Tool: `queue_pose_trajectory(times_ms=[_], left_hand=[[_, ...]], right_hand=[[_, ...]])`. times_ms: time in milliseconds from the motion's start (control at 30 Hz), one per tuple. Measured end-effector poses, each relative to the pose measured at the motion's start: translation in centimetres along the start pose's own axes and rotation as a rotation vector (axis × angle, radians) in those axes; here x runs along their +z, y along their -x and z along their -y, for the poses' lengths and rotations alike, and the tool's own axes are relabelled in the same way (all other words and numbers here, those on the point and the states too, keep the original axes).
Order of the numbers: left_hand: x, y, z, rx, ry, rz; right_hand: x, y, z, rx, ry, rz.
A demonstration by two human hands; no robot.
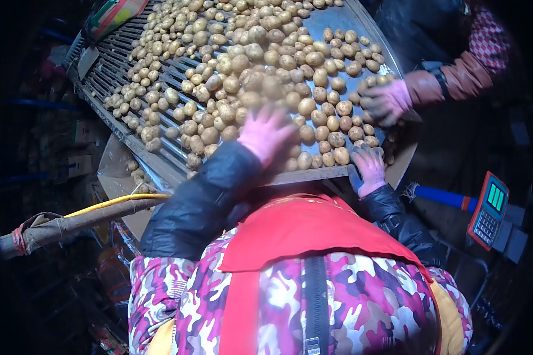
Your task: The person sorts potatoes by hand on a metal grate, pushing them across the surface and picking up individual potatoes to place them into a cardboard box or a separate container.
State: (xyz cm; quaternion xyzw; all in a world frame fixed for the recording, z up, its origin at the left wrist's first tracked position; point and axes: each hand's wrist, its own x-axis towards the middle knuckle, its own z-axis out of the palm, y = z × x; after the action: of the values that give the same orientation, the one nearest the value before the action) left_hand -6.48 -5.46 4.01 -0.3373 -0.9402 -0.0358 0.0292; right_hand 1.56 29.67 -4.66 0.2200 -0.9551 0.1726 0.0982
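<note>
Many potatoes (306, 106) lie spread over a slatted metal sorting table (326, 173). My left hand (266, 135), in a pink glove, reaches over the front middle of the potatoes; motion blurs it, but its fingers look spread, with nothing visibly gripped. Just beyond its fingertips, several potatoes are blurred too. At the table's front right corner is my right hand (370, 168), in a pink glove with grey fingers. Its fingers are apart, beside the nearest potatoes and the rim, holding nothing I can see.
Another person's gloved hand (388, 102) touches potatoes at the right edge. Cardboard (410, 151) lines the right corner. A scale display (487, 210) stands at right on a blue post. A pole (83, 223) with a yellow cable juts in from the left. A colourful bag (115, 18) lies at upper left.
</note>
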Motion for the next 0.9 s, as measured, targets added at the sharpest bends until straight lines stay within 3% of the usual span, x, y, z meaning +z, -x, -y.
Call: queue_pose_trajectory(times_ms=[33,100,200,300,333,367,433,533,633,700,733,767,800,900], left_hand=[[-0.3,-0.8,0.8,-0.033,0.084,0.045],[-0.7,-2.0,0.3,-0.310,0.150,0.192],[-1.3,-0.7,-0.4,-0.423,0.223,0.170],[0.4,0.9,0.0,0.003,-0.087,0.075],[0.6,0.8,0.0,0.022,-0.011,0.071],[0.4,-0.2,0.3,-0.022,0.116,0.243],[0.8,-0.9,0.1,-0.097,0.131,0.271],[2.5,1.2,1.7,-0.262,0.272,-0.052],[-0.9,4.1,3.1,-0.893,1.416,-0.198],[-2.5,8.1,3.9,-0.829,2.141,-0.482],[-0.9,9.3,4.2,-0.683,1.795,-0.560],[-3.8,10.1,3.1,-0.755,2.074,-0.626],[-6.6,10.8,1.9,-0.839,2.344,-0.728],[-7.0,12.0,0.6,-0.792,1.962,-0.767]], right_hand=[[-0.3,-0.2,0.1,-0.009,-0.013,0.024],[-1.1,-0.9,0.2,-0.029,-0.039,0.070],[-2.1,-3.5,1.4,-0.085,-0.161,0.063],[-2.3,-8.9,2.9,-0.175,-0.196,0.101],[-2.2,-11.4,3.8,-0.168,-0.187,0.131],[-1.9,-14.1,4.8,-0.161,-0.179,0.161],[-1.0,-19.3,6.6,-0.113,-0.291,0.157],[0.4,-25.9,9.3,0.074,-0.263,0.328],[2.2,-28.3,11.4,0.133,-0.184,0.480],[5.3,-28.1,9.9,0.060,-0.247,0.284],[5.9,-28.2,9.3,0.062,-0.311,0.261],[6.7,-28.4,8.2,0.062,-0.393,0.245],[7.7,-28.5,7.0,0.219,-0.729,0.335],[6.8,-27.3,7.1,0.601,-1.637,0.452]])
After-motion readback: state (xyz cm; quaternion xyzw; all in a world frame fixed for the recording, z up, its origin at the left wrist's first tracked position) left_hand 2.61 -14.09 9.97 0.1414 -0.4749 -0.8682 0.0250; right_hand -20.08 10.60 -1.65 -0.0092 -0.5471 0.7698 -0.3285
